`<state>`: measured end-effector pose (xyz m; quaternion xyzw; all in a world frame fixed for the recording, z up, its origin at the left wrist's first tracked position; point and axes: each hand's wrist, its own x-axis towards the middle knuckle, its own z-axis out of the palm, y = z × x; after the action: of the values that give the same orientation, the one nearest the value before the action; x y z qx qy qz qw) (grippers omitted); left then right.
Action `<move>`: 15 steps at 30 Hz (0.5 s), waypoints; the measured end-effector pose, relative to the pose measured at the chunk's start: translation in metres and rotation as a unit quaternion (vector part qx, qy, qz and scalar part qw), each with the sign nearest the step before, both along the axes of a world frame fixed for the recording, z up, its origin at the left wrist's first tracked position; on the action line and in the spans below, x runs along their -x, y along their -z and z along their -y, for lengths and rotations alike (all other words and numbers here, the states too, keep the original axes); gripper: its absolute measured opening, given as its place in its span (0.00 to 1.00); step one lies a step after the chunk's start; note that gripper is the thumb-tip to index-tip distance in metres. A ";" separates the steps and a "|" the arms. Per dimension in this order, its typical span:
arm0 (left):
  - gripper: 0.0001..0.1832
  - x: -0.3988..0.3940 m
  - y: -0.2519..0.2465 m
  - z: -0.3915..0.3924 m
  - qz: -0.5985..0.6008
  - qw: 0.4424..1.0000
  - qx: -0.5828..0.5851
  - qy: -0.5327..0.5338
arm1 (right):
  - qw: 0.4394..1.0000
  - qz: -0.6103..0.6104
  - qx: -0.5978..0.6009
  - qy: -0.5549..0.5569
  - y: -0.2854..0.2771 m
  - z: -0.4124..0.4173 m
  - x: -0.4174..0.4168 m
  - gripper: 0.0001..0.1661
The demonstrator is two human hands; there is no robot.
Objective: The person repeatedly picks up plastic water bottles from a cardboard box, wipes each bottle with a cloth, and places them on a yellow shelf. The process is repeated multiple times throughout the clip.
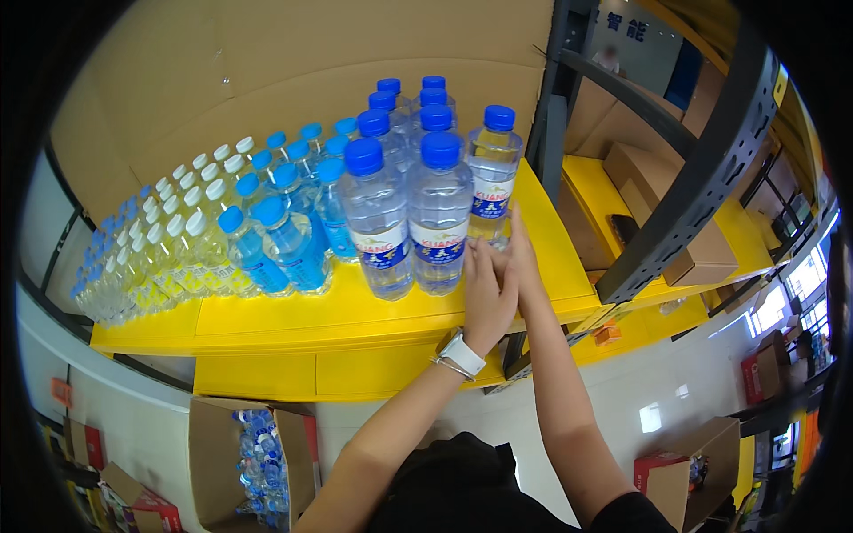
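Note:
Both my hands meet at the base of a clear water bottle (494, 166) with a dark blue cap, upright on the yellow shelf (266, 320). My left hand (490, 286) has bent fingers in front of the bottle's foot. My right hand (525, 260) lies along its right side, fingers pointing up and away. Overlapping hands hide the bottle's bottom, so a firm grip cannot be made out. Just left stand two rows of matching bottles (440, 220). Beyond them are light-blue-capped bottles (290, 246), white-capped yellowish bottles (200, 260) and small blue-capped bottles (100, 286).
Cardboard (300, 40) backs the shelf. A dark metal rack post (693, 180) rises at the right, with a cardboard box (666, 206) and a phone-like dark object (624, 230) beyond. On the floor, an open carton (213, 453) holds plastic bottles; another carton (713, 460) stands right.

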<state>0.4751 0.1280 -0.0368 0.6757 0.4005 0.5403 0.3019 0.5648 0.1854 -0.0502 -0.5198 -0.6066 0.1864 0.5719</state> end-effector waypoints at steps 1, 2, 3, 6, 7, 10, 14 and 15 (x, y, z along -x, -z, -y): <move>0.31 0.004 -0.005 0.001 0.002 1.000 0.003 0.018 | 0.999 0.028 0.002 0.045 0.001 0.007 0.001 0.44; 0.30 0.008 -0.011 0.007 0.010 0.999 0.018 0.042 | 0.994 0.055 0.005 0.091 0.000 0.014 0.002 0.46; 0.30 0.017 -0.010 0.012 0.022 0.996 0.002 0.091 | 0.992 0.043 -0.010 0.119 -0.003 0.027 0.009 0.45; 0.30 0.063 -0.013 0.033 0.034 0.978 -0.052 0.198 | 0.983 -0.095 -0.061 0.146 -0.036 0.088 0.071 0.35; 0.29 0.078 -0.019 0.046 0.028 0.971 -0.069 0.229 | 0.973 -0.110 -0.116 0.165 -0.028 0.098 0.086 0.29; 0.29 0.129 -0.001 0.072 0.055 0.970 -0.123 0.205 | 0.960 -0.150 -0.181 0.155 -0.012 0.120 0.146 0.12; 0.28 0.201 0.032 0.107 0.106 0.989 -0.072 0.067 | 0.988 -0.099 -0.116 0.002 0.006 0.142 0.228 0.04; 0.27 0.222 0.039 0.116 0.112 0.992 -0.041 0.030 | 0.994 -0.064 -0.079 -0.026 0.016 0.145 0.247 0.03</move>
<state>0.2527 0.0121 -0.0761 0.6348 0.3210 0.6190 0.3331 0.3174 0.0405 -0.0658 -0.4440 -0.5947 0.1857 0.6439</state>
